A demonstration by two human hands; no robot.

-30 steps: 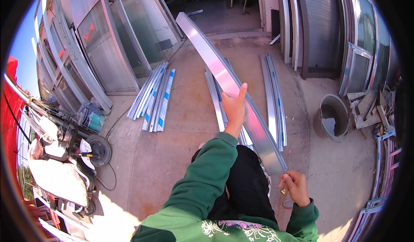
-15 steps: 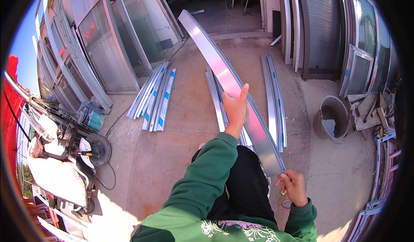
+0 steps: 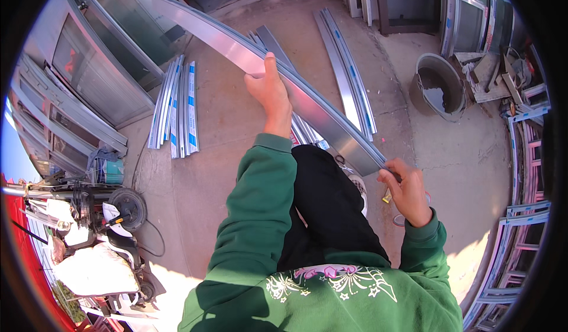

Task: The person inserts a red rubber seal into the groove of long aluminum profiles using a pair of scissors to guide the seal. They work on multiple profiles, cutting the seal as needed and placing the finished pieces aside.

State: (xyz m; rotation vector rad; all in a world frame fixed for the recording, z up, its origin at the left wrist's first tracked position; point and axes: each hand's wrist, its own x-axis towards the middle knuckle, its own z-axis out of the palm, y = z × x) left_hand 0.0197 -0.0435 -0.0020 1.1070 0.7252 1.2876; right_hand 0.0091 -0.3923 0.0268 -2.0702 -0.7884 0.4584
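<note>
Silvery, long metal profile (image 3: 331, 128), bare left hand (image 3: 272, 98), fingers clasped across mid-length, bare right hand (image 3: 411, 193), fingertips pinching near corner.

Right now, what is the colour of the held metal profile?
The metal profile is silvery, slightly pinkish in places, best seen in the head view.

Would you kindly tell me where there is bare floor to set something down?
Bare grey concrete floor lies between the round grey bucket, the right hand and the white-and-blue frames. Another patch separates the silver-and-blue metal strips at left from the green left sleeve. It is crowded beneath the long silver metal profile, where more silver strips lie.
</note>
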